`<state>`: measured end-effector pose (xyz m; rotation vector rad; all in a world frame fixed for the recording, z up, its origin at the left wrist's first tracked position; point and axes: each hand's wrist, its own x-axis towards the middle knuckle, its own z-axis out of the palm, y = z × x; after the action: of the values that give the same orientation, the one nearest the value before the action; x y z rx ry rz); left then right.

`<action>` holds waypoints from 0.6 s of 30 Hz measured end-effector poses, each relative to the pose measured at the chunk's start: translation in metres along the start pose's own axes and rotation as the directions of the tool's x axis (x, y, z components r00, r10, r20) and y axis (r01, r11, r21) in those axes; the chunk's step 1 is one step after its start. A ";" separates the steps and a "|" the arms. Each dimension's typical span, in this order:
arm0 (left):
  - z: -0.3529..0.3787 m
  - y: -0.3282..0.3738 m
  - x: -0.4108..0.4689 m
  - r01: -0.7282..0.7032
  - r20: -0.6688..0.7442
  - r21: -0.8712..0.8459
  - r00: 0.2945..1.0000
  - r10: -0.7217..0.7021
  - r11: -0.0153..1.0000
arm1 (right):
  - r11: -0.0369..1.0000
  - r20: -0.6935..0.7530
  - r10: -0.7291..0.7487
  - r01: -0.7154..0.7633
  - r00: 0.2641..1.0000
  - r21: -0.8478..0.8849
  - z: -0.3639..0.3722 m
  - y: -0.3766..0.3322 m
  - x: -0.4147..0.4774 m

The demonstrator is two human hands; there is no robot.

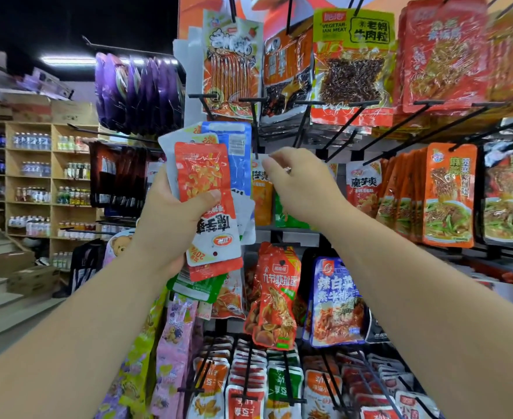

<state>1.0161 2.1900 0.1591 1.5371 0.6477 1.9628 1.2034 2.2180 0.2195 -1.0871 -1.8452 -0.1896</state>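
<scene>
Head cam: the left hand (173, 219) is clamped round a fanned stack of red, blue and white foil snack packets (202, 173), left of centre and near. Just right of it, the right hand (300, 189) pinches the white top of an orange plastic packet (261, 189) at a thin black metal peg (255, 131). If it misses the hole, the packet drops, and that loose stack could slide too.
</scene>
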 end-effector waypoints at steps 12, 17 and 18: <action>0.038 0.005 -0.065 0.144 -0.050 -0.224 0.986 -0.159 0.964 | 0.902 0.072 -0.028 -0.006 0.997 0.431 0.004 -0.015 -0.119; 0.050 -0.008 -0.091 0.198 -0.037 -0.167 0.978 -0.207 0.966 | 0.866 0.139 0.074 -0.133 0.987 0.482 0.002 0.004 -0.150; 0.052 -0.011 -0.097 0.217 -0.020 -0.165 0.974 -0.224 0.962 | 0.846 0.146 0.085 -0.149 0.986 0.512 0.001 0.007 -0.157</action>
<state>1.0865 2.1336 0.0955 1.2750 0.6296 1.8319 1.2320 2.1293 0.0932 -0.8290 -1.7752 0.4406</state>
